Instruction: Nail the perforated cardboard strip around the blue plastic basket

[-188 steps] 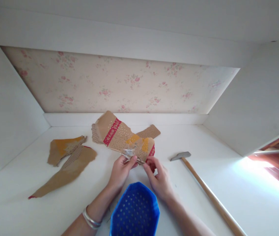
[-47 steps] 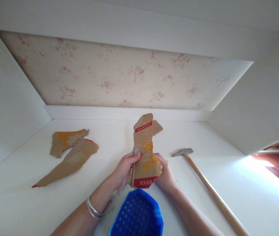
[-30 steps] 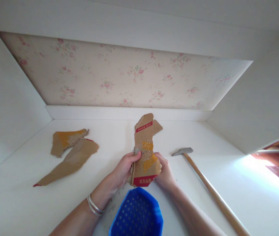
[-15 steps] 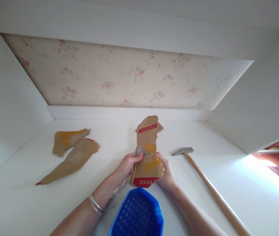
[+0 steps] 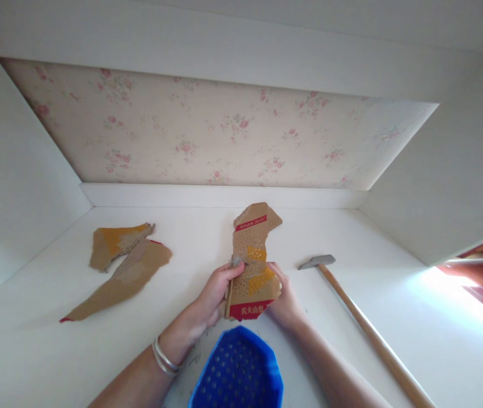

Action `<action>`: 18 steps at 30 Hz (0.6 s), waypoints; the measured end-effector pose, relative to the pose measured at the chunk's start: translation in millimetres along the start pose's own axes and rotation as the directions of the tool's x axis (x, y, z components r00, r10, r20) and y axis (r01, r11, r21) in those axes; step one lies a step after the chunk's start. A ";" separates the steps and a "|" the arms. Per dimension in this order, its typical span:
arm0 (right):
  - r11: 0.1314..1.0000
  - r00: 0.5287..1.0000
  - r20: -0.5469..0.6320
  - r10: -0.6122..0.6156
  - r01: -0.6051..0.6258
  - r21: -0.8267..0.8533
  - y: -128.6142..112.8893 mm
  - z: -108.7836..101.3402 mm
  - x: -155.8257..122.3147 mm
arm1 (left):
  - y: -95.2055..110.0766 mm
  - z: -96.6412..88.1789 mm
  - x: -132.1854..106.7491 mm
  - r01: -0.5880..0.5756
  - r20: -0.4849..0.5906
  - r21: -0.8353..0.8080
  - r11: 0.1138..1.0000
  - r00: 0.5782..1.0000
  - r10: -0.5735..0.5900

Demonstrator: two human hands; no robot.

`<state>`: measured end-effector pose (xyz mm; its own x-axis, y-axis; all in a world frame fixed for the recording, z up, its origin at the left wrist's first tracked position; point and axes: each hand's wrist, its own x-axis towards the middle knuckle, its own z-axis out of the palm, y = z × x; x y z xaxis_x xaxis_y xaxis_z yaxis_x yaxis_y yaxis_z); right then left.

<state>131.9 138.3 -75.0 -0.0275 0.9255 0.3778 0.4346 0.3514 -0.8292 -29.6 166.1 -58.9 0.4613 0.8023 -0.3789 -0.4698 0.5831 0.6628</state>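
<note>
A torn piece of brown cardboard [image 5: 248,241], pricked with many small holes and marked with red bands and yellow patches, is raised between my hands. My left hand [image 5: 218,292] grips its left edge, thumb on the front face. On the other side, my right hand [image 5: 284,297] holds the right edge from behind, most of its fingers hidden by the cardboard. Just below sits a blue plastic basket [image 5: 278,371] with a perforated bottom, its near end cut off by the frame.
Two torn cardboard scraps [image 5: 118,243] lie at the left on the white surface [image 5: 182,226]. A hammer [image 5: 364,326] with a wooden handle rests at the right. White side panels and a wall with floral paper [image 5: 224,141] enclose the surface.
The cardboard has shifted slightly left and tilted a little, showing more of its perforated flap at the upper right. Both hands keep their hold on it.
</note>
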 end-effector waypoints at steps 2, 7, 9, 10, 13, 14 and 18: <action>1.000 0.999 -0.034 0.018 -0.018 -0.017 1.1 0.1 0.6 | 1.7 -0.1 -0.1 -0.007 0.001 -0.014 1.000 1.000 0.007; 0.999 0.998 -0.063 0.021 -0.023 -0.036 -3.0 -2.7 -0.1 | 3.0 1.1 -1.9 -0.005 0.021 0.026 1.000 1.000 0.005; 0.999 0.998 -0.058 0.014 -0.016 -0.036 -6.7 -4.3 -0.8 | 2.5 2.5 -2.9 -0.005 -0.001 0.061 0.998 1.000 0.005; 0.999 0.998 -0.056 0.013 -0.015 -0.036 -8.4 -4.9 -1.0 | 2.2 3.1 -3.2 -0.005 -0.007 0.074 0.997 1.000 0.006; 0.999 0.999 -0.051 0.016 -0.018 -0.033 -10.4 -5.0 -0.9 | 1.5 3.6 -3.0 -0.007 -0.012 0.076 0.997 1.000 0.008; 0.999 0.998 -0.051 0.020 -0.022 -0.032 -9.8 -4.5 -0.7 | 1.5 3.4 -2.7 -0.006 -0.011 0.064 0.998 1.000 0.007; 0.997 0.995 -0.080 0.061 -0.064 -0.036 -3.1 -1.8 0.3 | 2.3 3.0 -2.6 -0.025 -0.001 0.016 1.000 1.000 0.025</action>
<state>132.1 137.2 -71.6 0.0708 0.9309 0.3583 0.4677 0.2863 -0.8362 -29.6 165.0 -54.5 0.4486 0.8167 -0.3631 -0.4688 0.5609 0.6824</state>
